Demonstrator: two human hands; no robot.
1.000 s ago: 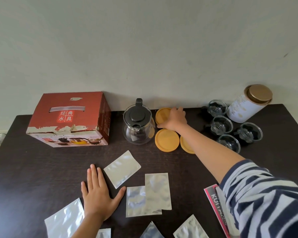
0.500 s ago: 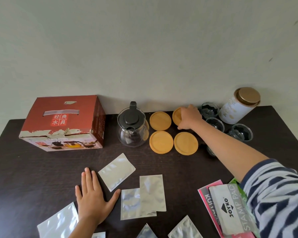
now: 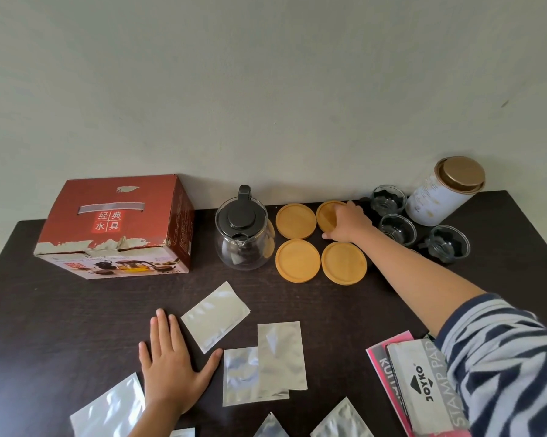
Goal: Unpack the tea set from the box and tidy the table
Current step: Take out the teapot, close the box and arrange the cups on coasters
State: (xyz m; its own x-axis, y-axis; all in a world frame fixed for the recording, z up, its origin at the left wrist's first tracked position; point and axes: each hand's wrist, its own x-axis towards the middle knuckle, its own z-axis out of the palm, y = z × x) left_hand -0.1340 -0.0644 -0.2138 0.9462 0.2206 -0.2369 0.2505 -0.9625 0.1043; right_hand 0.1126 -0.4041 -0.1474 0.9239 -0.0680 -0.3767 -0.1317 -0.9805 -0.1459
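Note:
Against the wall stands the red tea set box [image 3: 117, 222], closed, with a glass teapot [image 3: 243, 234] and its black lid to the right. Several round wooden coasters lie in a square beside the teapot. My right hand [image 3: 347, 223] reaches over the table and grips the back right coaster [image 3: 327, 214], fingers curled over it and thumb at its near edge. Three glass cups [image 3: 397, 228] sit right of that hand, partly behind my forearm. My left hand [image 3: 171, 367] lies flat on the dark table [image 3: 60, 310], fingers spread, holding nothing.
A white tin with a gold lid [image 3: 445, 190] stands at the back right corner. Several silver foil pouches [image 3: 215, 315] lie scattered across the near half of the table. A stamp pad pack on a pink packet [image 3: 417, 383] sits at the near right by my striped sleeve.
My right hand moved from the back left coaster to the right and now rests on the back right one. The coasters now form a square. My left hand stayed flat.

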